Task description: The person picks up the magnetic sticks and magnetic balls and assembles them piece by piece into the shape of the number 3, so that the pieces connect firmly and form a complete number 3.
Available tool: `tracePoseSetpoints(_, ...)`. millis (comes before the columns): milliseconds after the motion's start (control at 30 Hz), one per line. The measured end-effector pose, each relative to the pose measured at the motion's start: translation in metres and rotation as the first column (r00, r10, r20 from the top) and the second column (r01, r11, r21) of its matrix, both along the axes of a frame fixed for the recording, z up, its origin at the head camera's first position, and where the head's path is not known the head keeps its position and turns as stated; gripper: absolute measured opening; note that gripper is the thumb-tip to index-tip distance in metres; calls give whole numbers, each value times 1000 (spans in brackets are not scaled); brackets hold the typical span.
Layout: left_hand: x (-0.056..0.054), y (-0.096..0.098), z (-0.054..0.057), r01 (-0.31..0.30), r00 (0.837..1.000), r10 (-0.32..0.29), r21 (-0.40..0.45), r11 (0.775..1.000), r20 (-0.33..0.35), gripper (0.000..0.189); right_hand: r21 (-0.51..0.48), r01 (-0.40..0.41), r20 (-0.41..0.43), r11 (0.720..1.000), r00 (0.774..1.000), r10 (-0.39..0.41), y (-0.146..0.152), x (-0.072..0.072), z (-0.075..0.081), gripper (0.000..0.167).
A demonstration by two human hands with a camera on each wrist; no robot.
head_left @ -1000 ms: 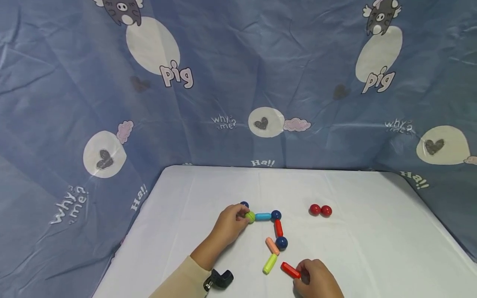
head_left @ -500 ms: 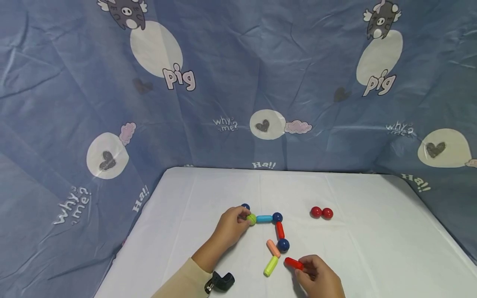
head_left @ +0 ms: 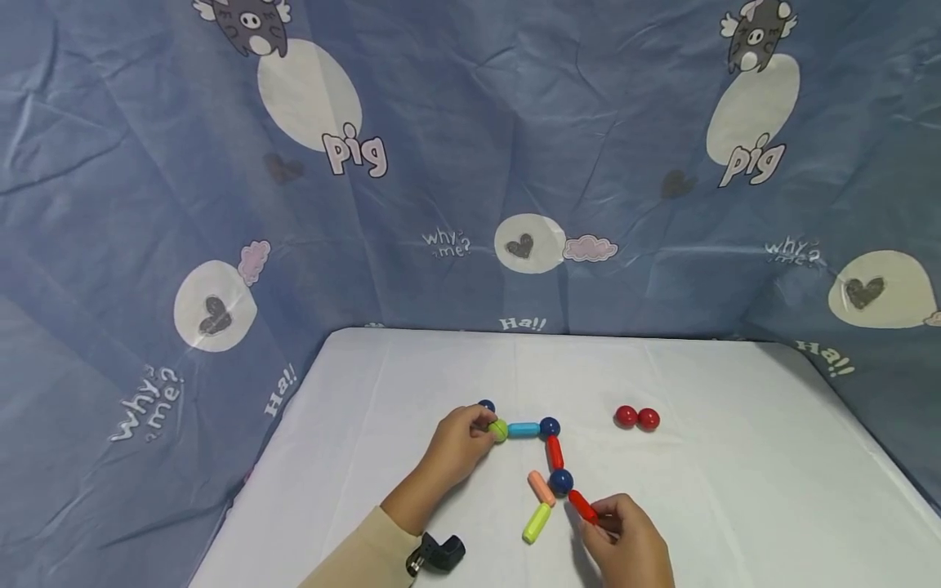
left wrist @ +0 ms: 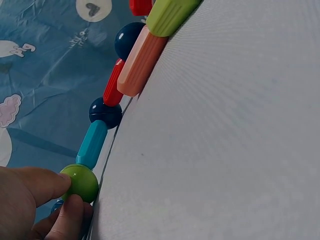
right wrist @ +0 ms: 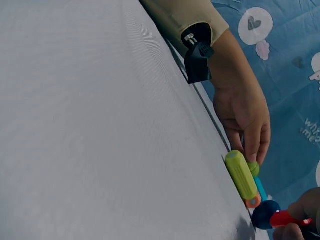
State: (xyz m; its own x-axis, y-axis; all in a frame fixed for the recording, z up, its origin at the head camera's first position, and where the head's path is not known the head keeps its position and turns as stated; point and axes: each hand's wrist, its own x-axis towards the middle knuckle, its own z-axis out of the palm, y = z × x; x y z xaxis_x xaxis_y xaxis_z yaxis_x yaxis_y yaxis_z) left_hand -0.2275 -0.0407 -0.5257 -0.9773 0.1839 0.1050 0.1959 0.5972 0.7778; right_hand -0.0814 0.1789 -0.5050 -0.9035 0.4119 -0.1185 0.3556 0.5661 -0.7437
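Note:
My left hand pinches a green ball between thumb and fingers. From that ball a chain runs right: a light-blue rod, a dark-blue ball, a red rod and a nearer dark-blue ball. In my right hand, thumb and fingertips grip a second red rod, whose far end is right at the nearer dark-blue ball, as the right wrist view also shows. Another dark-blue ball shows partly behind my left fingers.
An orange rod and a yellow-green rod lie end to end left of the nearer blue ball. Two red balls sit together farther right on the white table. A patterned blue cloth hangs behind.
My right hand has moved the second red rod forward and turned it, bringing its end to the nearer dark-blue ball. My left hand stays on the green ball.

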Motion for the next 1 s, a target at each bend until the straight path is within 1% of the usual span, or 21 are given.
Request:
tracePoseSetpoints(133, 1, 0, 1, -6, 1000, 6, -3, 1000, 6, 19, -16, 10, 18, 1000, 1000, -10, -4, -4, 0, 28)
tracePoseSetpoints(267, 2, 0, 1, -9, 1000, 9, -7, 1000, 4, 19, -19, 7, 11, 1000, 1000, -6, -7, -6, 0, 29)
tracePoseSetpoints(433, 2, 0, 1, 0, 1000, 0, 1, 1000, 2, 20, -20, -9, 6, 1000, 1000, 9, -9, -5, -2, 29)
tracePoseSetpoints(700, 0, 0, 2, -11, 1000, 11, -15, 1000, 4, 19, -22, -58, 33, 998, 998, 59, -10, -7, -8, 34)
tracePoseSetpoints(1000, -1, 1, 1, -8, 1000, 8, 1, 1000, 10, 19, 26, -122, 38, 992, 992, 121, -9, -9, -11, 36)
